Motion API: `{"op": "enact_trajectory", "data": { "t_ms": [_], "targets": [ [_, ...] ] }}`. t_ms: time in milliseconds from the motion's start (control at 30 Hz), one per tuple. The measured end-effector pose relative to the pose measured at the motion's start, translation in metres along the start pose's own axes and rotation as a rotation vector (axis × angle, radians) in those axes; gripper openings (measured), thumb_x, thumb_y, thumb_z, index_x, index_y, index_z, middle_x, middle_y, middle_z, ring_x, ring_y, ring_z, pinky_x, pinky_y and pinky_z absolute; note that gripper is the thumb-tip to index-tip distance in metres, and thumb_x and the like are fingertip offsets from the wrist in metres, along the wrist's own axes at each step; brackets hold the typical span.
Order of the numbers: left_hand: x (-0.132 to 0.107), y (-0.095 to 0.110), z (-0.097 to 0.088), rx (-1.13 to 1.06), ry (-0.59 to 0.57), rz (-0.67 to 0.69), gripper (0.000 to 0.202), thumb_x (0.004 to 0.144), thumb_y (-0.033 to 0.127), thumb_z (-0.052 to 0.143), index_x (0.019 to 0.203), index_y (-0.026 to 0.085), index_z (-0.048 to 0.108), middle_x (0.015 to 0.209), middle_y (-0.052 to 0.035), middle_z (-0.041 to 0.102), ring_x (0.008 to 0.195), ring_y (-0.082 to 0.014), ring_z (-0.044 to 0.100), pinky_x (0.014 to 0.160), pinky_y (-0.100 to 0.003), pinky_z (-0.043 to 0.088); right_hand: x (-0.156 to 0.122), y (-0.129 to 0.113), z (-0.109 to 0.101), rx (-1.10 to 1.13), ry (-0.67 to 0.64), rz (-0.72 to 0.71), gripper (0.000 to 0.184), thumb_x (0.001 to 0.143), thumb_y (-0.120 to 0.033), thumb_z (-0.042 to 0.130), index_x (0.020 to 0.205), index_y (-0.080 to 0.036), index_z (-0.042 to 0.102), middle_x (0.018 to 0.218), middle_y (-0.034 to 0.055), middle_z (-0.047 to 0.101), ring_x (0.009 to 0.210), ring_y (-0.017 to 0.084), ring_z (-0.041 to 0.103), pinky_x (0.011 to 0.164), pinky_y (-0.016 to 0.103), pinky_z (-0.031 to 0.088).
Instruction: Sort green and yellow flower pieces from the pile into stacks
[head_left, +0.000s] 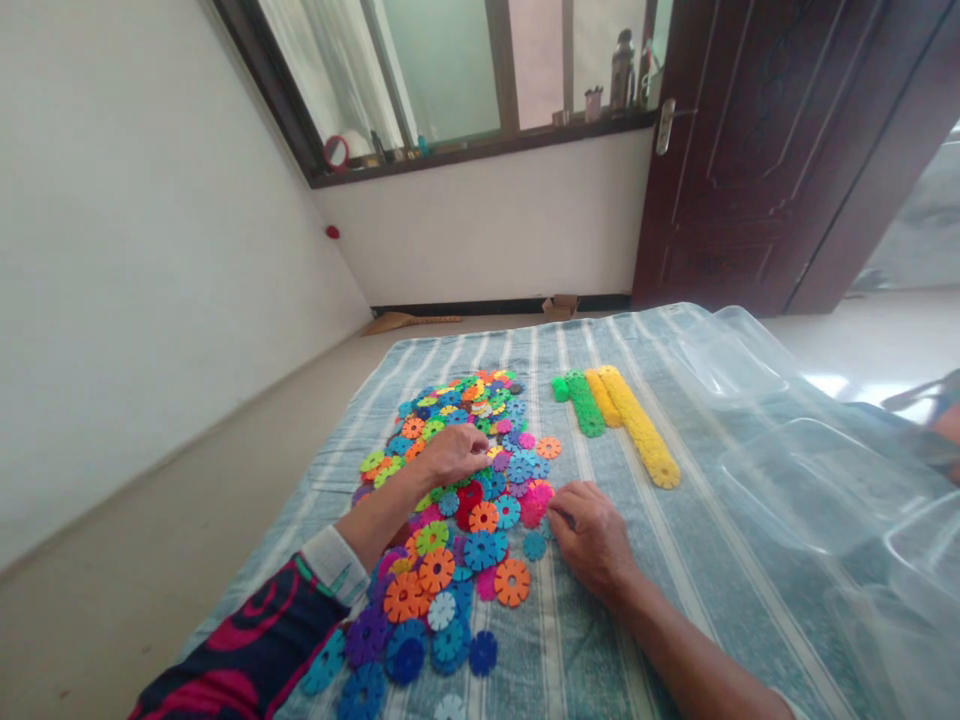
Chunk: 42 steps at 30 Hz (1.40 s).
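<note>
1. Your left hand (452, 456): fingers (478, 449) curl down, loosely closed, over the middle of the heap of plastic snowflake discs (469, 410). You cannot tell whether they hold a disc.
2. Your right hand (591, 538): fingers (559, 512) bunch together at the heap's right edge, just beside a pink disc (534, 505). Any hold is hidden.
3. Heap: one, between your hands, its long axis running away from you; your left hand is nearer its middle. Discs: too many to count.
4. Right of the heap: four linked disc rods (640, 428), two green, two yellow, lying roughly parallel.
5. Farther right of the heap: at least two clear plastic bins (821, 485).
6. Beneath the heap: one striped blue blanket (660, 640).
</note>
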<state>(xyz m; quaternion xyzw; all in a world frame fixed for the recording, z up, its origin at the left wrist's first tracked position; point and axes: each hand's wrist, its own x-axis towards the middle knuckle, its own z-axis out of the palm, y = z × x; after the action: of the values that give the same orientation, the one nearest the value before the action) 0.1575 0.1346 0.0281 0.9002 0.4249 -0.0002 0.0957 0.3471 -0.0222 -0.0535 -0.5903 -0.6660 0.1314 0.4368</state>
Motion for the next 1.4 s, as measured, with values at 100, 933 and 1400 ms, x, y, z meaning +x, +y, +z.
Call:
{"op": "enact_trajectory", "data": {
  "t_ms": [100,933,1400],
  "targets": [
    [0.004,0.002,0.000,-0.019,-0.035,0.016,0.016,0.069,0.029,0.057,0.063,0.017,0.065,0.070,-0.0019,0.061,0.070,-0.0150,0.053,0.064,-0.024,0.035,0.000,0.000,0.000,-0.005,0.003,-0.004,0.021,0.087,-0.016,0.055,0.069,-0.021,0.065,0.076,0.0014,0.063,0.078,0.016,0.052,0.074,0.028,0.036],
    [-0.014,-0.004,-0.013,0.075,-0.217,-0.025,0.024,0.066,0.018,0.062,0.087,0.018,0.073,0.094,-0.0038,0.069,0.088,-0.0184,0.062,0.075,-0.024,0.044,-0.002,0.001,-0.001,0.008,-0.026,0.026,0.019,0.086,-0.016,0.056,0.070,-0.020,0.065,0.077,0.0015,0.062,0.080,0.016,0.052,0.075,0.027,0.036],
    [-0.015,-0.009,-0.013,0.083,-0.268,-0.034,0.035,0.061,0.020,0.064,0.095,0.019,0.070,0.100,-0.0036,0.066,0.092,-0.0203,0.061,0.075,-0.024,0.045,-0.002,0.001,-0.001,0.011,-0.020,0.025,0.019,0.086,-0.016,0.056,0.072,-0.021,0.067,0.079,0.0017,0.063,0.081,0.017,0.052,0.075,0.027,0.036]
  ]
}}
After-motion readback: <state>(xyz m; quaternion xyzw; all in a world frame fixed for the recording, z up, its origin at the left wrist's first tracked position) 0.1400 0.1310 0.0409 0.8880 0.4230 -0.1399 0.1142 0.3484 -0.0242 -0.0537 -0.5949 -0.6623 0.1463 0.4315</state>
